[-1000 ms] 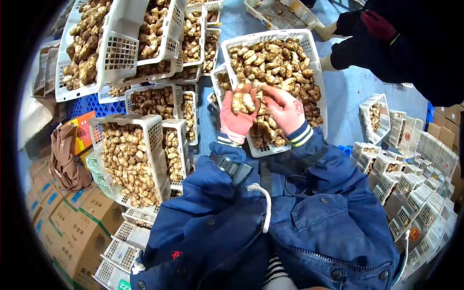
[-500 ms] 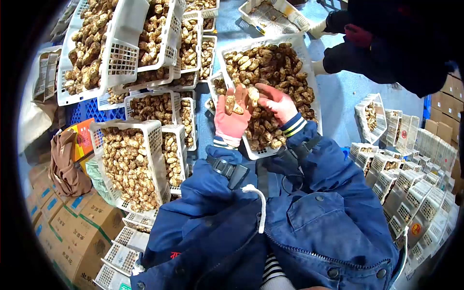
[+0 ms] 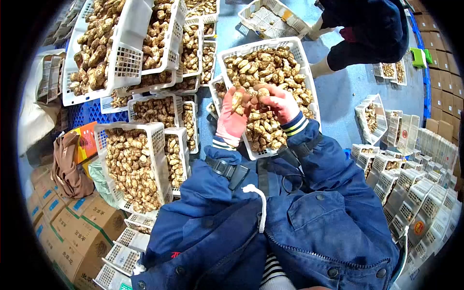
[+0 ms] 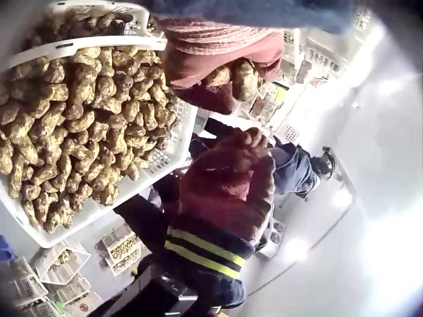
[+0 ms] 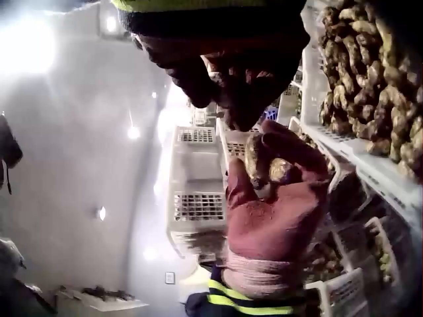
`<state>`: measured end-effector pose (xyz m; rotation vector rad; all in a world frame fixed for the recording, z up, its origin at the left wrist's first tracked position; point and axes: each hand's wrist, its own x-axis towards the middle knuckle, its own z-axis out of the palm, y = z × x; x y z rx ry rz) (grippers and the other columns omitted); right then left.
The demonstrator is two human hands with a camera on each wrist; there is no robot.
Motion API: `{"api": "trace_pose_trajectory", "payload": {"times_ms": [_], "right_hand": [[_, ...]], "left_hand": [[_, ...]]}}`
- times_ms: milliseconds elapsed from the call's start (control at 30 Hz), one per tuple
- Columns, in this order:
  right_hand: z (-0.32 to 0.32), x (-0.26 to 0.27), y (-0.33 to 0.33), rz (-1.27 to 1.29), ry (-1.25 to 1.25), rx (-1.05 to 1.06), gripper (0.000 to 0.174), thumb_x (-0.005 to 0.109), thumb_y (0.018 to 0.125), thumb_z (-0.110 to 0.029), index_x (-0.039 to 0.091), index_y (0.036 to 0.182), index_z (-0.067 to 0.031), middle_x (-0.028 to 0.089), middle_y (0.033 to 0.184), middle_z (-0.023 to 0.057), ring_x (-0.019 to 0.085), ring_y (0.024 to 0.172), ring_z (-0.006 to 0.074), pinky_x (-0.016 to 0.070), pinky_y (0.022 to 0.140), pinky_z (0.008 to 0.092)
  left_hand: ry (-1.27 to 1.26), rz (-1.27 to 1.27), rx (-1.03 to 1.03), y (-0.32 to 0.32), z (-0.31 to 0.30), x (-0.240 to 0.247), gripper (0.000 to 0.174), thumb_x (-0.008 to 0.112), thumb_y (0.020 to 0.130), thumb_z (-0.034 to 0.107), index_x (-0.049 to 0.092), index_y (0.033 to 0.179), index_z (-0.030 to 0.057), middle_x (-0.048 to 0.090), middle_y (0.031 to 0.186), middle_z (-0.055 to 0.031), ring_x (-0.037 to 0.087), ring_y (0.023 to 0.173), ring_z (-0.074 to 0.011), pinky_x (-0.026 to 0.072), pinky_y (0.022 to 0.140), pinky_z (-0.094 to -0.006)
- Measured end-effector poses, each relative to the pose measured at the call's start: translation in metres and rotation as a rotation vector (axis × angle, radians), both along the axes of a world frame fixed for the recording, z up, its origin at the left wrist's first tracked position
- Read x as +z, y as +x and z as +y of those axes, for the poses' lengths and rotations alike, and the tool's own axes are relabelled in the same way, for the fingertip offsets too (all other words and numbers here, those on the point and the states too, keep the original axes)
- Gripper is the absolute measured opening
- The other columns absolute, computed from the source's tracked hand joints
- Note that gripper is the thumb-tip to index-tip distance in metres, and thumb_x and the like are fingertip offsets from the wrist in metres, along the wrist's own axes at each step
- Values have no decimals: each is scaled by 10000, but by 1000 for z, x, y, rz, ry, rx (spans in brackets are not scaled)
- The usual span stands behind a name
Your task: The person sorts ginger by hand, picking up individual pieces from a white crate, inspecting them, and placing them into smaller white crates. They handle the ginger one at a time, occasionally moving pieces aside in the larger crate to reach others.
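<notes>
In the head view both hands, in pink gloves, are close together above a white crate heaped with stubby brown-and-cream mushrooms that look like matsutake. My left hand is palm up and holds an elongated mushroom against its fingers. The right wrist view shows a second mushroom beside the long one in that palm. Just right of it, my right hand pinches a mushroom between thumb and fingers, its rounded end showing. The right hand's fingertips are partly hidden in the wrist views.
Stacked crates of mushrooms stand to the left, above cardboard boxes. More white crates fill the right side. A nearly bare crate lies beyond the heaped one. Another person in dark clothes stands at the far right of it.
My right hand has drawn a pale mushroom from beside the left palm and turned it. The left hand stays palm up with its mushrooms. The other person's body has shifted, and the head view moved slightly.
</notes>
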<state>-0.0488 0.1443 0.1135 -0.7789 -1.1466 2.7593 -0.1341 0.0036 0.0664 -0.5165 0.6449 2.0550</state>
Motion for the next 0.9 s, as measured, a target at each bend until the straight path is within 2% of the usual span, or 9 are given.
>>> {"api": "trace_pose_trajectory", "payload": {"times_ms": [167,367,433,500,567,700,833,867,900], "right_hand": [[-25,-26,-13,-107,408,3,532,636,739,-108,437,1216,21,583,982,80,563,845,122,459,727,224],[-30,-26,-9,-89,31,-81,626,658,704,-65,381,1264,-23,593,862,79,576,632,149,477,579,264],[-27,-26,-7,-19,-93,-142,658,648,709,-52,324,1277,19,596,823,108,585,622,172,488,566,286],[-26,-29,-5,33,-155,-239,679,643,717,-46,294,1295,16,592,819,101,586,640,170,489,573,284],[-26,-29,0,49,-34,-109,658,647,712,-38,328,1285,13,594,828,88,589,694,160,488,605,269],[-51,-9,-6,37,1019,27,613,658,676,-66,432,1245,-31,563,1098,141,555,988,224,435,854,303],[-60,-14,-5,-33,869,24,581,641,653,-65,478,1211,-44,541,1152,148,501,1091,242,384,927,301],[-59,-16,-2,6,808,14,556,625,667,-35,487,1206,-44,564,1122,116,556,1000,195,431,865,280],[-57,-17,0,7,810,14,556,625,667,-35,487,1206,-44,564,1122,116,556,1000,195,431,865,280]], "left_hand": [[26,257,-71,5,7,-12,445,384,907,438,468,1122,58,554,991,-70,550,909,-178,452,806,-300],[-206,536,-94,15,-2,10,435,372,902,427,433,1186,103,475,1217,-59,476,1040,-189,361,892,-383],[65,8,14,9,-6,13,430,356,898,454,451,1173,138,472,1231,-57,433,1090,-207,323,914,-435],[60,-56,18,9,-8,12,432,364,890,472,467,1156,147,471,1226,-64,437,1086,-224,326,916,-424],[117,-39,-4,11,-9,8,453,384,875,497,478,1140,141,483,1200,-64,438,1085,-227,339,906,-424],[-109,329,-88,19,-5,18,575,350,882,529,419,1214,64,457,1205,-66,473,1042,-198,399,861,-303],[-219,603,-187,27,-11,18,512,289,940,405,345,1295,41,427,1250,-53,461,1064,-151,405,846,-252],[-91,56,-160,16,-13,17,505,274,947,379,317,1319,41,399,1292,-64,453,1075,-147,402,840,-237],[-90,57,-160,18,-15,24,505,274,947,379,317,1319,41,399,1292,-64,453,1075,-147,402,840,-237]]}}
